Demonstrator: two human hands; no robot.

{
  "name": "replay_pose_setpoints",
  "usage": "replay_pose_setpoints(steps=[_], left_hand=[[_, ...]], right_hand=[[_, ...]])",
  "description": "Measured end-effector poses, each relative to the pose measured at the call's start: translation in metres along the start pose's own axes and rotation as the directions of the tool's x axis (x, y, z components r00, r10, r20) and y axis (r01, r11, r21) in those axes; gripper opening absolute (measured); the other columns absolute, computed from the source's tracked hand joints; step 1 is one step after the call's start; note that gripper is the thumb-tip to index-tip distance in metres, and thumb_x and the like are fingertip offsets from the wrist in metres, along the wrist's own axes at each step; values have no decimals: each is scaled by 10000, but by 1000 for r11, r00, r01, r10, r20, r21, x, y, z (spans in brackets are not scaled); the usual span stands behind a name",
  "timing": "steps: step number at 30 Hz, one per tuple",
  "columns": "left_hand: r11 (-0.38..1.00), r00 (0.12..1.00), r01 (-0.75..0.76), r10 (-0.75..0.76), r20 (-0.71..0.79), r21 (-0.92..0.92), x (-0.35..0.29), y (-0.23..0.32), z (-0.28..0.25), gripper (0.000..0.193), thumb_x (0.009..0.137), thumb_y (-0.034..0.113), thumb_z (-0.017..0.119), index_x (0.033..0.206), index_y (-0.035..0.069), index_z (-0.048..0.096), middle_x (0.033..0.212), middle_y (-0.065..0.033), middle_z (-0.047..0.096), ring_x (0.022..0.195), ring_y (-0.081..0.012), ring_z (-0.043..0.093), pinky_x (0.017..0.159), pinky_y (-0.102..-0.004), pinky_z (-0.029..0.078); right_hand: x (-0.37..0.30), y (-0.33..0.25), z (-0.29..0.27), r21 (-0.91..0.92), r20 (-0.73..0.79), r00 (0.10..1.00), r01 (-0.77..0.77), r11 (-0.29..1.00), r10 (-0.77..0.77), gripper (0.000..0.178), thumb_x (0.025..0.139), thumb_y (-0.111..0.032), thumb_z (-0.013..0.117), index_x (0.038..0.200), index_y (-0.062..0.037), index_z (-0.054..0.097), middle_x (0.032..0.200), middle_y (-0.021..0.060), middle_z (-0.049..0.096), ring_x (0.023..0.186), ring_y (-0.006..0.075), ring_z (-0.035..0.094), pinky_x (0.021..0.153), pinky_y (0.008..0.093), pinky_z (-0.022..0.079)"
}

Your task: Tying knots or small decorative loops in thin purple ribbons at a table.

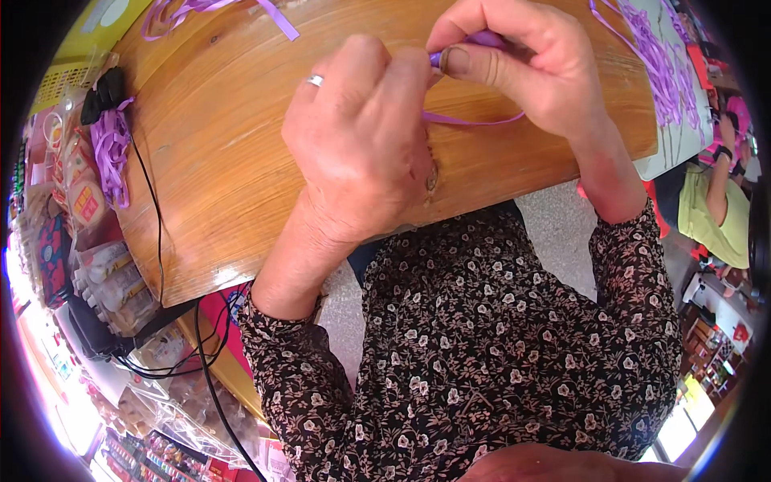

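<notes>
Both of my hands meet over the far middle of the wooden table (pixel 233 169). My left hand (pixel 357 140) is curled closed, its back toward me and a ring on one finger; its fingertips and whatever they grip are hidden. With thumb and bent fingers, my right hand (pixel 526 68) pinches a purple ribbon (pixel 484 38), part of which shows between them. A lilac strand (pixel 474 120) of ribbon hangs below the hands in a shallow curve. The two hands touch or nearly touch at the fingertips.
Loose lilac ribbon (pixel 277 18) lies at the table's far edge. A ribbon bundle (pixel 111 149) hangs by the left edge, near a black cable (pixel 152 193). More ribbon (pixel 658 64) is heaped on a pale surface at right. Another person (pixel 715 209) is at far right.
</notes>
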State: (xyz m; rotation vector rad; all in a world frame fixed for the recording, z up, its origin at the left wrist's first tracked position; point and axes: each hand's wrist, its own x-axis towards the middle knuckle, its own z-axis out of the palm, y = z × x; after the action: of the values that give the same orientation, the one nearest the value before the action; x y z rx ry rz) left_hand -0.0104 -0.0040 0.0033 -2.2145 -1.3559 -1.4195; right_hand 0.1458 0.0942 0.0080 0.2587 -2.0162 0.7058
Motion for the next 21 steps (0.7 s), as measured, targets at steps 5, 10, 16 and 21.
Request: replay_pose_setpoints(steps=[5,10,16,21], left_hand=[[950,973,153,-193,-124,-272,2,-8,5,135,723,-41,660,823,29,602,605,-57,413,525,-184,428,462,-279,348],[922,961,223,-262,-88,-316,2,-8,1,112,769,-47,647,851,17,606,598,-53,418,529,-163,406,470,-269,338],[937,979,154,-188,-83,-313,3,-6,2,134,770,-50,645,881,9,601,602,-53,418,522,-167,396,462,-277,325],[945,985,134,-160,-62,-299,5,-5,0,134,769,-63,636,877,12,605,610,-56,410,519,-167,393,452,-283,320]], right_hand=[[11,-2,1,-53,-31,998,-55,997,53,189,807,-14,645,994,2,618,888,84,641,838,135,615,723,222,473],[38,-56,-1,-133,-177,719,-694,708,671,195,816,-36,640,1007,0,626,870,64,640,813,130,610,721,225,471],[15,-32,5,-258,-186,942,-321,911,279,207,755,-30,684,961,-41,661,859,74,637,769,180,630,679,261,506],[19,-34,2,-356,-95,952,-306,883,292,189,743,42,669,928,19,638,850,100,620,717,162,598,609,232,475]])
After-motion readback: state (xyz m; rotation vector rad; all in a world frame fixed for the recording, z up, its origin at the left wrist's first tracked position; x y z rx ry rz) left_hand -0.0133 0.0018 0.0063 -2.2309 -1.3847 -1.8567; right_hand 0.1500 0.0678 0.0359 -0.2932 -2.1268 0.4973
